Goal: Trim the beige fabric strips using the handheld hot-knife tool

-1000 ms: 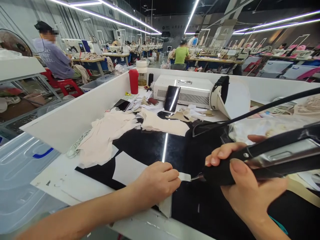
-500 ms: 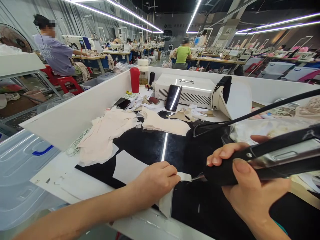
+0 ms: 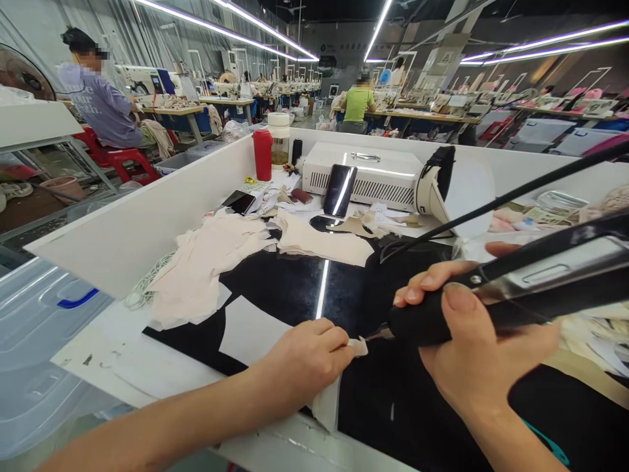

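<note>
My left hand (image 3: 314, 357) is closed, its fingers pinching a small cream fabric strip (image 3: 361, 346) whose end sticks out to the right. A longer pale strip (image 3: 327, 403) hangs below that hand toward the table's near edge. My right hand (image 3: 479, 334) wraps round a black hand-held tool (image 3: 511, 288) with a silver panel and a thin metal tip. The tip is at, or very near, the strip's free end; contact is unclear. Under both hands lies a glossy black work surface (image 3: 393, 393). A white sheet (image 3: 250, 328) lies left of my left hand.
Stacked cream fabric pieces (image 3: 191, 269) and a second stack (image 3: 324, 242) lie farther back. Behind them stand a phone (image 3: 340, 190), a white vented box (image 3: 363, 174) and a red cup (image 3: 263, 155). A black cable (image 3: 511, 196) crosses at right. Co-workers sit beyond the white partition.
My right hand and the tool have shifted slightly left and up. The strip's free end now looks shorter and bent upward. The left hand has barely moved.
</note>
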Motion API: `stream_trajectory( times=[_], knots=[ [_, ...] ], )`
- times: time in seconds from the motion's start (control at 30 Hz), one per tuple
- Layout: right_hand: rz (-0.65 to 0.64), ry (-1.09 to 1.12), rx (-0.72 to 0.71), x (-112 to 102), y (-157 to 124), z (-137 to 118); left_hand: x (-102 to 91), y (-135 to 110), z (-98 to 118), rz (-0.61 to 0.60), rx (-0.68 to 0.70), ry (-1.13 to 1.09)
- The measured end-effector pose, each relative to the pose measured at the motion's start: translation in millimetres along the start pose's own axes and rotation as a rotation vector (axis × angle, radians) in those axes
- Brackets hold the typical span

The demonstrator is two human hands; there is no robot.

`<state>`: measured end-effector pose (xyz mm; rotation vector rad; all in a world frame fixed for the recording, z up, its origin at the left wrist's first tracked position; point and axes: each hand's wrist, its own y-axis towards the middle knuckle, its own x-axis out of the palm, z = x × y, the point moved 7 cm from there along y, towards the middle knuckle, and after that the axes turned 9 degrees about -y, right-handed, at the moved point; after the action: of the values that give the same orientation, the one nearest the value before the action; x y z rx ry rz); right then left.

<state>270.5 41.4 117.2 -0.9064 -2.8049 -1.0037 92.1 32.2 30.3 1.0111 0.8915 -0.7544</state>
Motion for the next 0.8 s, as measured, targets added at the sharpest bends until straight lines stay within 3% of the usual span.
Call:
stream_trajectory(
  times=[0.13, 0.47, 0.8],
  knots=[
    [0.085, -0.006, -0.038, -5.3, 2.3, -10.4, 2.7, 0.3, -0.6, -0.039, -0.009, -0.001],
    [-0.073, 0.034, 0.035, 7.2, -11.3, 12.3, 2.0, 1.3, 1.7, -0.010, 0.023, 0.033],
    [-0.038, 0.050, 0.027, 2.1, -3.0, 7.1, -3.5, 0.7, 1.3, -0.041, -0.008, -0.039]
  ],
)
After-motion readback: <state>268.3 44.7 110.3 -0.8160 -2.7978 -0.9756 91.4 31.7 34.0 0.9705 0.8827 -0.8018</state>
